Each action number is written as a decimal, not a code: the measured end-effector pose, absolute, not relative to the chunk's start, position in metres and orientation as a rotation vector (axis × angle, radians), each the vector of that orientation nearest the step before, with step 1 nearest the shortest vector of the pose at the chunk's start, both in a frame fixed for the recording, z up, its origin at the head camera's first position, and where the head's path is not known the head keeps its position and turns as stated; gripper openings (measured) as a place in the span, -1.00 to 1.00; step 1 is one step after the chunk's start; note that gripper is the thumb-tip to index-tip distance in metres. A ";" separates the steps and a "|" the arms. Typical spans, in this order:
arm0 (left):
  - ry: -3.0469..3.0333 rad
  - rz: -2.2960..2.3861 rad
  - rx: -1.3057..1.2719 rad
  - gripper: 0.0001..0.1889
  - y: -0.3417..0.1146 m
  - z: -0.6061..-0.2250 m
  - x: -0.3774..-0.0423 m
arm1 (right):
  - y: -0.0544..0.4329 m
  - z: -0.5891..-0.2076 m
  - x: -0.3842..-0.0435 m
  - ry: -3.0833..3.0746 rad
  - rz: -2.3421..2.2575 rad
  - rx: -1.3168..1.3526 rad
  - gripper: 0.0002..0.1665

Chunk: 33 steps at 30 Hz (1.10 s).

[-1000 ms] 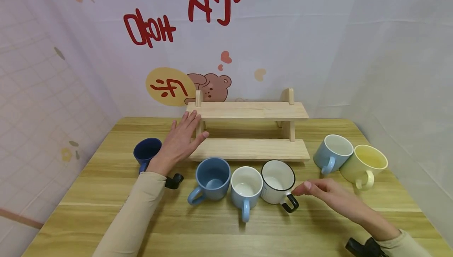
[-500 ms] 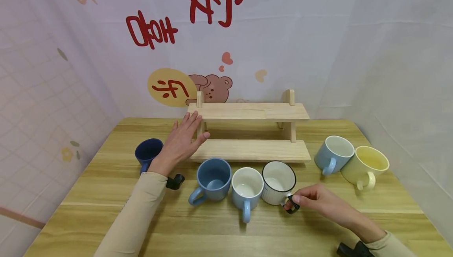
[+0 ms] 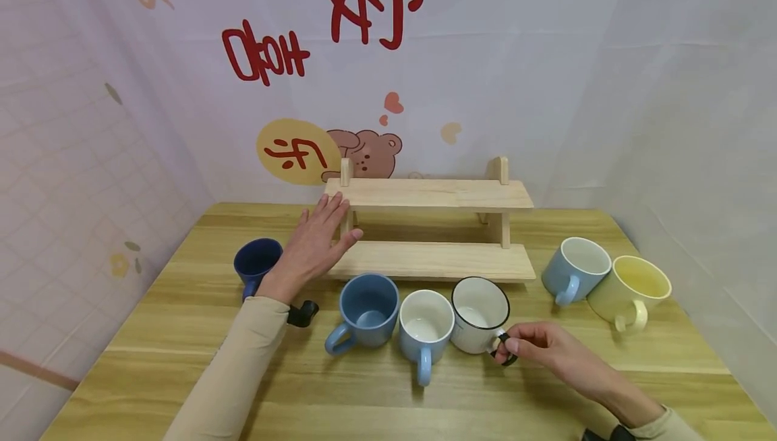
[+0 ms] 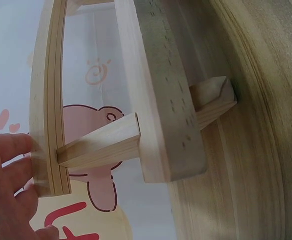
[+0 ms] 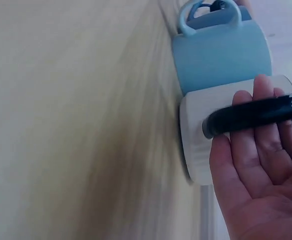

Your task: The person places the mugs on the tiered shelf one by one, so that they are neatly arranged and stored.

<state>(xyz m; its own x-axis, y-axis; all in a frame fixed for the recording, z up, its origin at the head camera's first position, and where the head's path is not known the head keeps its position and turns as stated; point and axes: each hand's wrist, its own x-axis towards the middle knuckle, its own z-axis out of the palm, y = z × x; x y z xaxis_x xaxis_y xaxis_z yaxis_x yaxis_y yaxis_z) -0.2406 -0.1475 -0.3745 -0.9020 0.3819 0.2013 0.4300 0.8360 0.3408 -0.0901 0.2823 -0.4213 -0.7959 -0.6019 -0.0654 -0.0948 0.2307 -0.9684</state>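
My right hand [image 3: 549, 353] grips the black handle [image 5: 255, 116] of a white enamel mug [image 3: 470, 334] with a dark rim, fingers passing through the loop in the right wrist view. The mug stands upright on the table. Beside it are a light blue mug [image 3: 423, 345] with a white inside and a medium blue mug [image 3: 367, 319]. Straight fingers of my left hand [image 3: 309, 245] rest on the left end of the upper board of a two-tier wooden shelf [image 3: 434, 193]; in the left wrist view, the fingertips meet the upper board [image 4: 47, 150] at its edge.
A dark blue mug [image 3: 257, 259] stands left of the shelf, partly behind my left forearm. To the right, a light blue mug [image 3: 567, 279] and a yellow mug [image 3: 613, 296] stand close together. A printed white cloth [image 3: 534, 56] hangs behind the wooden table [image 3: 340, 400].
My right hand has moved from beside the white mug onto its black handle and now grips it. The left hand keeps its place on the shelf. The view has shifted slightly.
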 end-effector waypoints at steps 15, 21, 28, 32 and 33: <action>-2.887 -0.609 -0.643 -0.12 -0.147 -0.374 -0.240 | 0.279 -0.391 -0.083 2.287 -1.742 -0.642 -0.65; -2.872 -0.605 -0.645 -0.14 -0.146 -0.375 -0.240 | 0.274 -0.380 -0.088 2.281 -1.907 -0.674 -0.66; -2.860 -0.622 -0.654 -0.14 -0.145 -0.378 -0.238 | 0.268 -0.366 -0.099 2.173 -2.128 -0.771 -0.65; -2.851 -0.624 -0.653 -0.15 -0.146 -0.378 -0.239 | 0.263 -0.355 -0.109 2.095 -2.226 -0.838 -0.63; -2.851 -0.625 -0.653 -0.15 -0.146 -0.378 -0.239 | 0.262 -0.352 -0.111 2.079 -2.245 -0.843 -0.63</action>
